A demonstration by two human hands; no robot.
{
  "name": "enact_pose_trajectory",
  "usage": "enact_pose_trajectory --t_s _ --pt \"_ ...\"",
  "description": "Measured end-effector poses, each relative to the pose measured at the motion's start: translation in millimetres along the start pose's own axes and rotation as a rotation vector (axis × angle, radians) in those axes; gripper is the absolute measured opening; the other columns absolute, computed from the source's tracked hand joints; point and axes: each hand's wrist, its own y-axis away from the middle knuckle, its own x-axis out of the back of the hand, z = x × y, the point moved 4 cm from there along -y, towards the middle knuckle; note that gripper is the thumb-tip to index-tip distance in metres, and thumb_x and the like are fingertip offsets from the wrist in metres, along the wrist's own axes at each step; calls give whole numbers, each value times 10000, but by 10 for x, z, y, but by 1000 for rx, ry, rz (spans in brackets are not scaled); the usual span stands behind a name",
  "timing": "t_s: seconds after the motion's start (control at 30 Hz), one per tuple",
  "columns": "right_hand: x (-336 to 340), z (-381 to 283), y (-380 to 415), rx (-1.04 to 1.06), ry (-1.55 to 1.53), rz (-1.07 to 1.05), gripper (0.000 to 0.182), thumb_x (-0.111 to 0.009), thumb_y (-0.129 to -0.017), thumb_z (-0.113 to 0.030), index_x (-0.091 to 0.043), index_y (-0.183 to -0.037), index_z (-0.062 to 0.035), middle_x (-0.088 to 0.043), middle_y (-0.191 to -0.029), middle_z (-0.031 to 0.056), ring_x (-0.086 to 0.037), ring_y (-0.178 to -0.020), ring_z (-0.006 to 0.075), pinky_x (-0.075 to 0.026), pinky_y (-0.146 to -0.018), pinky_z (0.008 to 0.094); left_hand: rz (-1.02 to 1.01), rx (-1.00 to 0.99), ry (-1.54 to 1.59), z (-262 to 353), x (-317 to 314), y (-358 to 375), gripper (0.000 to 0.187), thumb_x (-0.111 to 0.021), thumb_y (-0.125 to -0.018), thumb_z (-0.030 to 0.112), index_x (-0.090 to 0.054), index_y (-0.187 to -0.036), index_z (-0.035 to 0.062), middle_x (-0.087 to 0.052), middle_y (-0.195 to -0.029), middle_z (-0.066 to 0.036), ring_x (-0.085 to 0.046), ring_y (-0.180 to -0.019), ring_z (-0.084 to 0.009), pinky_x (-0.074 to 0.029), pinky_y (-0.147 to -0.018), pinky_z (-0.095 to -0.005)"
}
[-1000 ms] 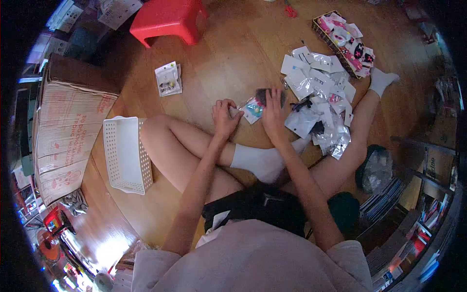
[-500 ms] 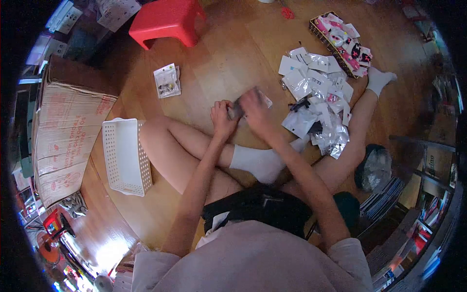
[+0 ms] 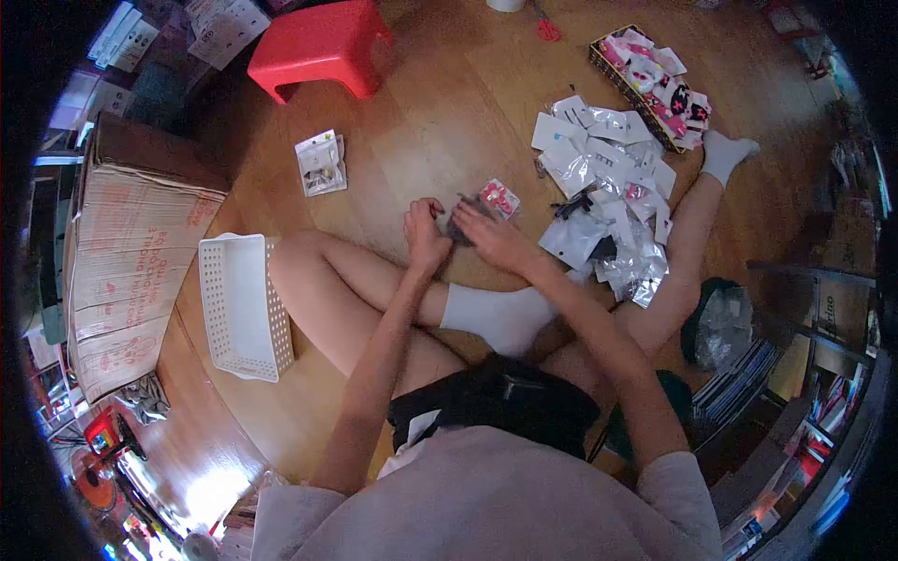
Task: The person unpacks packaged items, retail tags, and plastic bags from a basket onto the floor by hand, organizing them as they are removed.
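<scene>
In the head view my left hand (image 3: 427, 232) is closed with its fingers curled, at the left edge of a small dark grey item (image 3: 458, 231). My right hand (image 3: 491, 236) lies over that item, fingers bent onto it and covering most of it. What the item is I cannot make out. Just beyond my right fingertips a small pink-and-white packet (image 3: 500, 198) rests on the floor. To the right spreads a pile of clear plastic packets with white cards (image 3: 608, 173), some holding dark pieces.
A basket of pink and black items (image 3: 636, 84) stands beyond the pile. Left of my knee is a white perforated basket (image 3: 245, 369). Two small packets (image 3: 322, 164), a red stool (image 3: 318, 42), red scissors (image 3: 549, 31) and a cardboard box (image 3: 131, 271) are around.
My right hand, blurred before, has come lower and lies on the dark item. The pink packet now shows clearly beyond it. The view has shifted slightly.
</scene>
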Motion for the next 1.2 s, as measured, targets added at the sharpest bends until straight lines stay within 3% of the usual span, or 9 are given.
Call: enact_pose_trajectory --t_s 0.07,0.27,0.37,0.47,0.6,0.67,0.77,0.87,1.2 --pt "-99 195 86 65 10 118 406 -480 -805 -75 -526 -1194 37 -493 -1286 174 -395 -1274 328 -262 -1072 521 29 -1 -24 -11 -12 -6 468 -801 -614 174 -498 -963 99 -497 -942 -92 -475 -912 -290 -386 -790 -394" --pt "-94 279 -55 -363 -59 337 364 -480 -808 -85 -551 -1146 31 -516 -1244 171 -456 -1228 279 -345 -1028 481 22 23 8 78 23 3 481 -784 -586 107 -493 -969 99 -494 -951 -95 -474 -916 -305 -389 -793 -392" --pt "-95 -143 -63 7 100 127 379 -483 -813 -91 -530 -1165 39 -503 -1251 176 -450 -1225 296 -349 -1027 474 42 -66 34 94 69 33 492 -803 -595 139 -491 -973 95 -495 -959 -93 -476 -920 -304 -391 -804 -394" --pt "-206 206 110 49 27 118 449 -541 -758 -81 -533 -1196 15 -514 -1256 153 -442 -1235 300 -311 -1056 440 -2 1 -67 38 13 0 487 -808 -609 163 -497 -977 94 -497 -966 -93 -476 -919 -305 -390 -809 -396" --pt "-70 859 11 -528 -195 138 407 -509 -796 -93 -530 -1189 9 -510 -1255 160 -447 -1217 314 -307 -1050 465 32 -4 -24 168 95 2 457 -798 -619 162 -506 -964 96 -499 -972 -97 -477 -924 -309 -387 -808 -399" --pt "151 836 60 -497 155 342 377 -489 -817 -94 -531 -1173 21 -512 -1251 170 -455 -1205 321 -308 -1049 463 44 -23 -25 135 67 13 445 -795 -624 166 -510 -959 99 -501 -971 -97 -476 -921 -307 -386 -807 -403" --pt "34 435 -86 -243 -317 44 437 -524 -809 -155 -498 -1214 7 -517 -1237 173 -452 -1215 316 -326 -1055 431 47 -5 -25 172 87 21 446 -797 -623 172 -514 -960 102 -505 -960 -100 -479 -914 -303 -386 -809 -407" --pt "-303 239 81 93 -7 49 415 -514 -804 -97 -505 -1198 32 -520 -1231 196 -466 -1205 320 -352 -1043 412 32 -33 -63 -25 -36 -5 453 -799 -624 184 -519 -971 106 -511 -954 -98 -482 -907 -303 -386 -807 -412" --pt "277 499 0 -667 -109 549 412 -516 -779 16 -530 -1190 37 -539 -1219 206 -502 -1163 338 -369 -1018 372 -7 -71 -17 94 5 9 440 -788 -634 178 -538 -986 97 -510 -990 -97 -488 -941 -309 -385 -824 -419"
